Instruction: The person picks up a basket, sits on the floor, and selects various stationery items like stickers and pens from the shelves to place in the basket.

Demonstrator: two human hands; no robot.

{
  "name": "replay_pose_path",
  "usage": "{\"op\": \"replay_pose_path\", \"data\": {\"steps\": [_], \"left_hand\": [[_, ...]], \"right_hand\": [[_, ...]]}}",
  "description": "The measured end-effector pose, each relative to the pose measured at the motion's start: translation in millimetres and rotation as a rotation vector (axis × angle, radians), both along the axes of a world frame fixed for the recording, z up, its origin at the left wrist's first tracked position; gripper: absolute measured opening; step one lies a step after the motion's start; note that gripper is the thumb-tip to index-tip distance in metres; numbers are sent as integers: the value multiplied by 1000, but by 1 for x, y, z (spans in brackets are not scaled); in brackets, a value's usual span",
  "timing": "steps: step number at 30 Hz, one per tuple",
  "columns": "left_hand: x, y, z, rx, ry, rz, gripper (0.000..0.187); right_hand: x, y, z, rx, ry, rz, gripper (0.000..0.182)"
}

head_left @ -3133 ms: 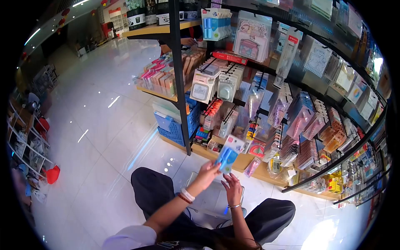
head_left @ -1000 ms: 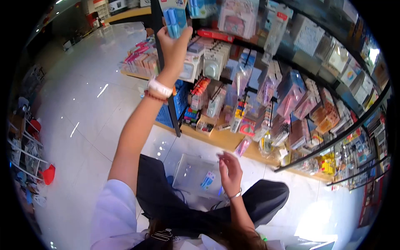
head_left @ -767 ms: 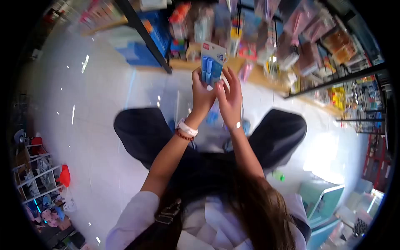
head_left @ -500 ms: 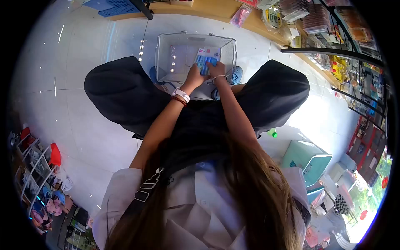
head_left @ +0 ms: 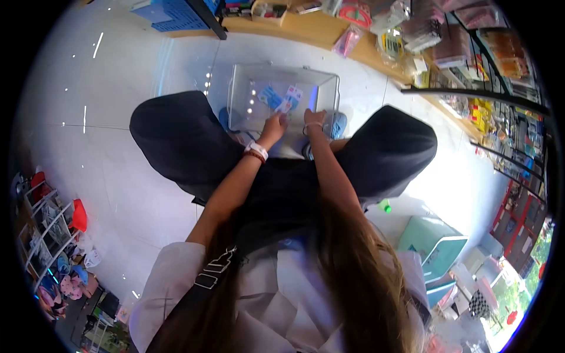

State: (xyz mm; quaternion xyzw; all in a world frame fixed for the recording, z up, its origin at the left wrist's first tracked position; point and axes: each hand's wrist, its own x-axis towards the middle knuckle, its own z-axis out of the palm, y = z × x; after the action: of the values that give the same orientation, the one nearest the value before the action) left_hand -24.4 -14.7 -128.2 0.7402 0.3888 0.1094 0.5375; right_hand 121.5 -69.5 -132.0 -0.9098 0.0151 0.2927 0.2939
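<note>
Between my feet stands a see-through bin (head_left: 336, 94) with a pale rim. My left hand (head_left: 274, 128) is closed at the near side of the bin, its fingers at the lower end of two small flat packets. One is a blue packet (head_left: 270, 97) slanting up to the left; the other is a white packet with pink marks (head_left: 293, 95) slanting up to the right. My right hand (head_left: 315, 117) is over the bin's near right part, away from the packets. Its fingers look spread and slightly bent, with nothing visible in them. A white watch (head_left: 257, 148) is on my left wrist.
My bent knees flank the bin. Beyond it runs a wooden shelf (head_left: 282, 30) with packaged goods and a blue basket (head_left: 176, 17). Black metal racks (head_left: 459, 93) stand at the right. A mint-green box (head_left: 432, 244) and a green bottle cap (head_left: 385, 206) are on the floor.
My right hand has let go of the packets and moved slightly right and apart from my left. The packets now fan out in a V shape. The whole view has shifted a little.
</note>
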Motion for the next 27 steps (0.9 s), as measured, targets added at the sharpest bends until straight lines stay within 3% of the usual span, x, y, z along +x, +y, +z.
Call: {"op": "replay_pose_path", "data": {"steps": [4, 7, 9, 10, 12, 16, 18, 21, 23, 26, 27], "left_hand": [[-3, -5, 0, 136, 21, -1, 20], [-5, -6, -5, 192, 107, 41, 17], [-5, -5, -5, 203, 80, 58, 20], [-5, -3, 16, 112, 34, 81, 22], [0, 7, 34, 161, -3, 104, 23], [24, 47, 92, 210, -228, 198, 21], [47, 90, 146, 188, -497, 119, 18], [63, 138, 329, 229, -580, 106, 12], [69, 174, 407, 439, -708, 141, 13], [84, 220, 516, 547, -1050, 272, 15], [90, 236, 549, 763, -1040, 375, 18]], "right_hand": [[3, 7, 35, 337, -593, 156, 65], [13, 10, 52, 317, -837, 150, 64], [19, 11, 64, 320, -859, 125, 65], [20, 12, 68, 409, -812, 56, 66], [24, 20, 81, 519, -678, -86, 65], [37, 68, 198, 999, -514, -43, 58], [46, 98, 271, 1263, -522, 128, 55], [52, 122, 373, 1439, -622, 349, 51], [53, 128, 429, 1517, -625, 404, 50], [53, 130, 491, 1597, -642, 536, 51], [53, 129, 506, 1611, -650, 572, 49]]}}
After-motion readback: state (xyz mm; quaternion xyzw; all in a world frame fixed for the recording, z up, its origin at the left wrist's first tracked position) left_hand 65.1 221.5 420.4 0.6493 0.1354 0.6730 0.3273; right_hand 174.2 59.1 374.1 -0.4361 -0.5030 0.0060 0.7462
